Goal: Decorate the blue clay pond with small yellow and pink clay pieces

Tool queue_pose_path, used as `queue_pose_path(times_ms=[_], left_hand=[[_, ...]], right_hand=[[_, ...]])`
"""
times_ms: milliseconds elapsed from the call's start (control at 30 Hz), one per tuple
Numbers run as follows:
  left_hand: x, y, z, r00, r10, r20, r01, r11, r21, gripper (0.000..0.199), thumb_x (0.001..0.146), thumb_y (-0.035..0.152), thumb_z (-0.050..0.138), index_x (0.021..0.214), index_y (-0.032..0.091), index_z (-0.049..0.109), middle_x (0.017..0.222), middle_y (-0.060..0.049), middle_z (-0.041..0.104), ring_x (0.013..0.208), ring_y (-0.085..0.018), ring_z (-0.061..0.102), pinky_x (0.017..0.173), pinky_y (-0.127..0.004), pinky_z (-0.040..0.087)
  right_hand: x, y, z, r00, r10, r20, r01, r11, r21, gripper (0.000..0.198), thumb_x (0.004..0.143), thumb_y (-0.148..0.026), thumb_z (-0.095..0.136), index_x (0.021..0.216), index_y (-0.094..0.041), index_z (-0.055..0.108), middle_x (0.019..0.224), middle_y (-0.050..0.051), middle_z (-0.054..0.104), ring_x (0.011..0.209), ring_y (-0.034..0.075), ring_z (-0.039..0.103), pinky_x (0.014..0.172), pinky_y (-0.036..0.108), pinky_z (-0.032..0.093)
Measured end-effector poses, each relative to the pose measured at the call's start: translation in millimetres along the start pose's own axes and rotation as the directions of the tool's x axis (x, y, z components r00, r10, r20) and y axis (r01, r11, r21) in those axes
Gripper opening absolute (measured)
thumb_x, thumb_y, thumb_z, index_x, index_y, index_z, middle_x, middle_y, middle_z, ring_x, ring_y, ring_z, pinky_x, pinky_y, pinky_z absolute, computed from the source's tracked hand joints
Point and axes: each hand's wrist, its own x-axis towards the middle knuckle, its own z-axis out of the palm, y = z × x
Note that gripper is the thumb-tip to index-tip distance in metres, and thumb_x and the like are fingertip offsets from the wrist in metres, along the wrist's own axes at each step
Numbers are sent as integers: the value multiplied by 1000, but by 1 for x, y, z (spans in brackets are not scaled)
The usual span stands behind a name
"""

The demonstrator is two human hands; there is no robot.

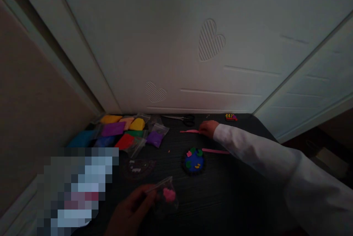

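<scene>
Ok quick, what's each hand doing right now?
Left hand: closed, holding a clear zip bag with pink clay.
Right hand: at a pink modelling tool; grip can't be told.

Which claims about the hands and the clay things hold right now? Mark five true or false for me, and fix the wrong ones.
1. The left hand holds a clear bag with pink clay in it. True.
2. The right hand is on the scissors. False: its fingers are at one end of a pink tool.
3. The round blue piece bears a pink flower. True.
4. The red packet is right of the round blue piece. False: the red packet is to its left.
5. A second pink tool lies near the right sleeve. True.
</scene>
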Motion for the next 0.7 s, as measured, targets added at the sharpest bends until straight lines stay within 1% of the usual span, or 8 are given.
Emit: queue_pose_path(times_ms=[100,200,300,433,567,633,700], left_hand=[[0,-2,0,999,31,26,-31,999,-16,33,68,46,51,88,21,60,88,-1,64,90,-21,55,72,-23,44],[-1,-5,1,998,46,37,-46,999,-17,32,70,44,50,89,21,59,89,-1,64,89,-20,55,73,-23,43],[-1,-6,2,996,66,51,-64,996,-55,31,72,43,49,91,20,58,88,-1,63,87,-19,55,73,-24,42],[-3,-2,4,994,96,49,-92,992,-84,28,73,40,49,87,19,59,83,-1,64,83,-18,56,72,-23,42],[-4,-1,5,994,106,27,-103,991,-82,27,71,40,50,85,18,61,81,-2,65,79,-18,57,68,-23,43],[-4,-3,6,993,115,18,-113,991,-72,28,71,40,50,86,19,61,83,-2,65,80,-18,58,70,-24,44],[-4,-6,8,991,134,-15,-134,990,-31,29,71,40,50,90,20,60,88,-2,65,83,-18,58,72,-24,44]], right_hand=[[24,-24,-6,999,-39,14,39,999,-13,26,81,-31,42,103,-17,48,106,6,50,90,15,51,76,35,44],[38,-33,-11,999,-31,22,32,999,-20,27,81,-31,42,103,-17,48,106,6,50,89,15,51,76,35,44],[42,-30,-14,1000,18,25,-17,1000,-24,27,81,-31,43,103,-17,48,106,6,50,89,15,51,75,35,44],[38,-22,-13,997,70,18,-70,997,-18,27,81,-31,42,103,-17,48,106,6,50,89,15,51,75,35,44],[33,-16,-12,999,52,-7,-52,999,16,27,81,-31,43,103,-17,48,106,6,50,89,15,51,75,35,44],[29,-13,-14,999,42,-26,-41,999,34,27,81,-31,42,103,-17,48,106,6,50,89,15,51,75,36,44],[22,-10,-17,998,35,-52,-32,998,52,26,81,-32,42,101,-16,49,102,5,52,87,15,52,75,35,44]])
